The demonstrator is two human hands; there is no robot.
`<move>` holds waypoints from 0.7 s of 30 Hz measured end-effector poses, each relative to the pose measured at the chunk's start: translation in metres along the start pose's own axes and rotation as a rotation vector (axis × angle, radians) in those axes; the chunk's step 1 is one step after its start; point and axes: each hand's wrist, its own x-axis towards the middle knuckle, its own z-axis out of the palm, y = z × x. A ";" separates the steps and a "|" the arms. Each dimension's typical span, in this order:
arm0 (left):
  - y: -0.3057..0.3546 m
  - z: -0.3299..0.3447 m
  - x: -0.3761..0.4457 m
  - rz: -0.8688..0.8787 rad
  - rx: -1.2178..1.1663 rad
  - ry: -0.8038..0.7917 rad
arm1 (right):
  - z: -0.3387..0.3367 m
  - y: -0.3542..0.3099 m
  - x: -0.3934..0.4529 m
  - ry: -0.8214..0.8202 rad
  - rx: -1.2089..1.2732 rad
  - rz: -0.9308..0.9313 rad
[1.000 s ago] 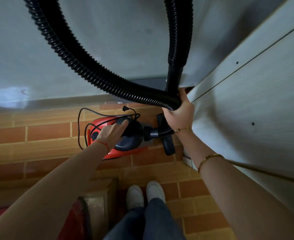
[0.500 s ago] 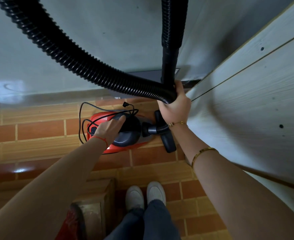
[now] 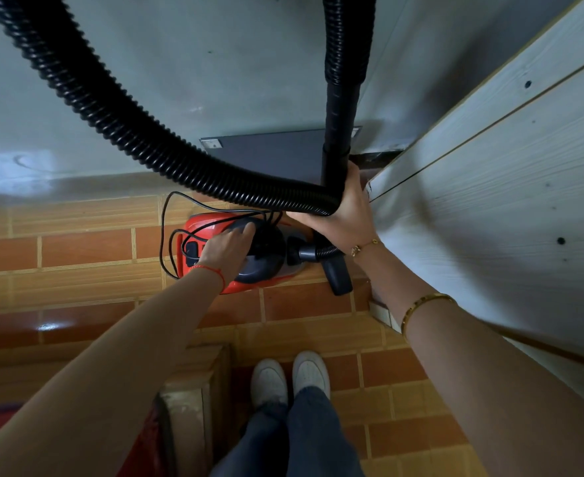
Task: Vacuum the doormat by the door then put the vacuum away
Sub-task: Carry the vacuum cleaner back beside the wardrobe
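Observation:
A red and black canister vacuum (image 3: 266, 266) sits on the brick-tile floor against the wall, with its black power cord (image 3: 166, 235) looped loosely on its left side. My left hand (image 3: 227, 247) rests on the vacuum's dark top, fingers curled over it. My right hand (image 3: 347, 211) is closed around the bend of the black ribbed hose (image 3: 118, 115), where both runs of the hose meet. The black floor nozzle (image 3: 337, 275) lies just right of the vacuum, below my right wrist. No doormat can be made out.
A grey wall (image 3: 215, 63) stands ahead and a white panelled door or wall (image 3: 490, 201) runs along the right. A dark flat panel (image 3: 277, 153) leans at the wall's base. A low wooden block (image 3: 194, 390) stands by my white shoes (image 3: 290, 376).
The view has shifted slightly, so the vacuum and both hands sit a little higher in frame. My left hand has slid a little further over the vacuum's top. My right hand keeps hold of the hose.

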 end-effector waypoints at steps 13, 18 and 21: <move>0.004 0.005 -0.028 -0.002 0.022 0.055 | -0.029 -0.014 0.001 -0.337 0.004 0.166; 0.007 -0.002 -0.036 -0.011 -0.043 0.022 | -0.024 -0.018 -0.006 -0.262 -0.089 0.165; 0.009 -0.008 -0.040 -0.010 -0.132 0.050 | -0.031 -0.027 -0.007 -0.316 -0.057 0.219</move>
